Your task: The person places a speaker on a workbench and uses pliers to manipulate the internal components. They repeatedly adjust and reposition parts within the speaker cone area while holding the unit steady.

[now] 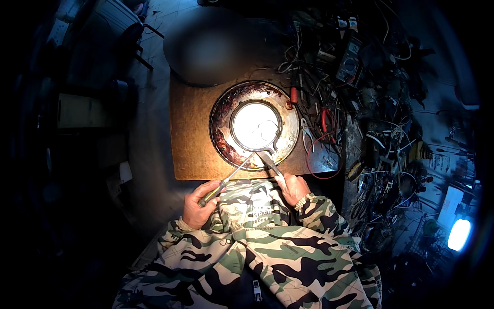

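On the wooden board lies a round metal part (223, 141), its wide ring stained dark red and brown around a brightly lit, washed-out centre. My left hand (198, 205) is closed around the yellow-and-black handle of a screwdriver (226, 179). Its shaft slants up to the right, and the tip meets the near side of the inner rim. In my right hand (295, 189) is a flat metal tool (269, 163) whose exact kind I cannot make out. Its far end reaches the same spot, beside the screwdriver tip. A small dark curved piece (273, 146) shows there.
The wooden board (190, 154) supports the part. Pliers (307, 135), a red-handled tool (324, 119) and tangled cables lie to its right. A multimeter (350, 61) sits farther back among clutter. A large, blurred dark round object (206, 49) covers the board's far left. A lamp (459, 235) glows at far right.
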`<move>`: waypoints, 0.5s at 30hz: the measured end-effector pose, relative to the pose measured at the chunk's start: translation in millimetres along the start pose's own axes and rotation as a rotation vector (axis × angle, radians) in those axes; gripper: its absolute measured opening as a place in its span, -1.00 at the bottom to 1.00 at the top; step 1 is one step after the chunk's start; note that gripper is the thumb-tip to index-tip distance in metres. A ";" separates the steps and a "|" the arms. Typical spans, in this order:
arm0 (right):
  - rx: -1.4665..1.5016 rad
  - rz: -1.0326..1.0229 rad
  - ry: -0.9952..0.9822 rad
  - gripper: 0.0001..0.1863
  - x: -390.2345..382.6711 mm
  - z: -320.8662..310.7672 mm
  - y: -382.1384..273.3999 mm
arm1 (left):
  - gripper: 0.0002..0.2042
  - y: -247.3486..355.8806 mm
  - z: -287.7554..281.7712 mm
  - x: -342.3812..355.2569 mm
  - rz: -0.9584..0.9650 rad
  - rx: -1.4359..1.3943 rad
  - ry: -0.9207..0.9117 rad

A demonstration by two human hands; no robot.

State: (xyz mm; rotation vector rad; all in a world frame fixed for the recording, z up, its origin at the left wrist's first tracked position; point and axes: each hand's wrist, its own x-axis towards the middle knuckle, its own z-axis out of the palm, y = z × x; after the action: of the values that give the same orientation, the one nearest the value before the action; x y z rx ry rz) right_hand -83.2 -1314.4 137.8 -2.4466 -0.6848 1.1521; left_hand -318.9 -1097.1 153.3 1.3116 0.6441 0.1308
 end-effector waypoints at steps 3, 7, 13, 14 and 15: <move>0.013 -0.044 -0.027 -0.53 2.6 -4.8 2.7 | -0.56 -5.4 13.4 -10.0 -0.017 -0.047 0.067; 0.022 -0.046 -0.039 -0.53 5.7 -0.3 11.8 | -0.55 -20.1 24.6 -22.8 0.063 -0.076 0.095; 0.005 -0.060 -0.063 -0.53 8.0 -2.2 11.3 | -0.55 -37.0 34.7 -30.2 0.131 -0.079 0.127; 0.005 -0.071 -0.058 -0.53 7.4 -1.6 11.1 | -0.55 -36.1 35.3 -31.8 0.118 -0.066 0.140; 0.011 -0.074 -0.050 -0.53 7.6 0.9 11.9 | -0.55 -34.1 35.6 -33.9 0.104 -0.054 0.153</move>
State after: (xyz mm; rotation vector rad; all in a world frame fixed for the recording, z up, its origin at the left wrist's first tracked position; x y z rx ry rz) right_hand -76.4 -1319.9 126.6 -2.3694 -0.7757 1.1890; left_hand -337.6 -1151.9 138.1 1.2916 0.6968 0.3335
